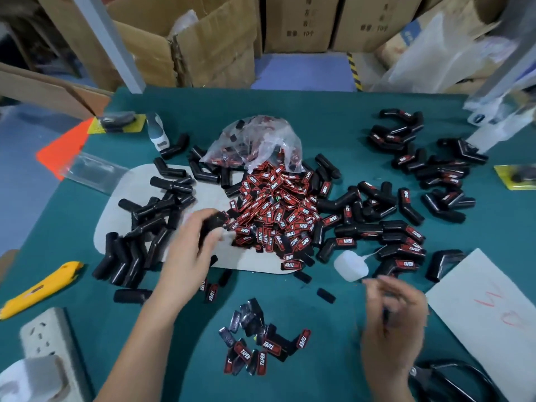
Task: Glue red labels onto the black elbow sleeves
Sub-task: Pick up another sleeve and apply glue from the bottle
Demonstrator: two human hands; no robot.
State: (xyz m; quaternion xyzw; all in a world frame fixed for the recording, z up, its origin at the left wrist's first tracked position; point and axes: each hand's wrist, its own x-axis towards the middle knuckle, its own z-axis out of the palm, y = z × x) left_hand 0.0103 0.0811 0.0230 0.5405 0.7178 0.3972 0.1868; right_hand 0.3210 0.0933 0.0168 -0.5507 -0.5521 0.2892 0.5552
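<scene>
while the left hand (191,245) reaches up toward ten o'clock of the frame's centre, its fingers (213,227) are curled round a bare black elbow sleeve (211,225) at the edge of the red label heap (275,210), right over the pale mat (121,210). from the head view, the unlabelled sleeves (145,227) pile up at nine o'clock, the finished ones with labels (406,242) spread out at three o'clock, and a smaller clutch of loose labels (261,349) lies at six o'clock on the green surface (333,329).

the right hand (391,323) at five o'clock is badly blurred; its fingers look curled in, maybe pinching something small and dark, but i cannot tell what, or whether it is a label at all. the white glue bottle (351,265) lies on its side just above that hand, beside the labelled pile.

risks from here, as i read it: the left hand could drag neighbouring labels off the heap as it lifts the sleeve. the tipped bottle could seep onto the surface or nearby labelled sleeves. a hurried right hand could set a label crooked on the curved sleeve, or get glue on the fingers. the yellow utility knife (40,288) at eight o'clock sits close to the left forearm's path too.
</scene>
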